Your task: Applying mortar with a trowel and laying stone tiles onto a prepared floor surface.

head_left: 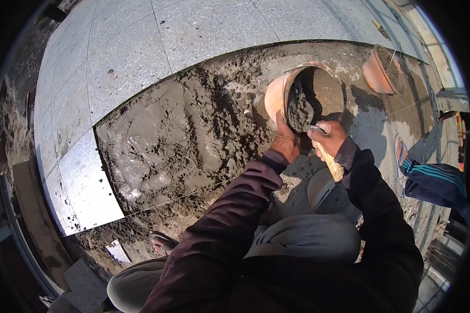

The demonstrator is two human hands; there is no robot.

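Observation:
An orange rubber tub is tipped on its side in front of me, grey mortar clinging along its inner left wall. My left hand is closed on the near part of its rim. In my right hand, fingers wrapped round, is a trowel with a pale wooden handle; its blade is hidden by the hand and the tub's shadow. Left of the tub spreads a bed of wet mortar, smooth at its left and lumpy toward the tub.
Speckled grey floor tiles border the mortar on the far and left sides. A taut string crosses its near edge. A second orange tub stands far right, near another person's trousered leg. A tile offcut lies near my foot.

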